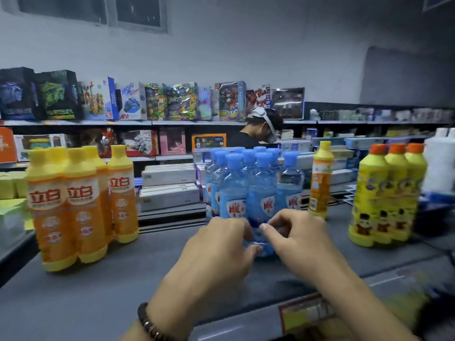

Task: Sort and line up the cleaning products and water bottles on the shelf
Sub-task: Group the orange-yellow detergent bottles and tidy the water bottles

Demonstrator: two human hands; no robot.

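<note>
Left of frame: orange detergent bottles (pixel 81 200), yellow caps, upright and packed touching on the grey shelf (pixel 98 291)

Lower centre: bead bracelet (pixel 150 323) on my left wrist

Centre: water bottles (pixel 236 178), blue caps, upright in a tight block. The front water bottle (pixel 261 207) is at the near edge of the block, against its neighbours. I cannot tell whether its base sits on the shelf.

My left hand (pixel 221 244) is curled round its lower left side. My right hand (pixel 300 237) is just beside it, thumb and fingers pinching the lower right side. Both hands grip this one bottle.

Right of the block: single orange bottle (pixel 320 180), upright, standing apart

Further right: yellow bottles (pixel 386 193), orange caps, in a touching row

Right edge: white bottles (pixel 440 166), blurred

Upper background: toy boxes (pixel 128 102) on far shelving, and a person (pixel 261 129) behind the block
</note>
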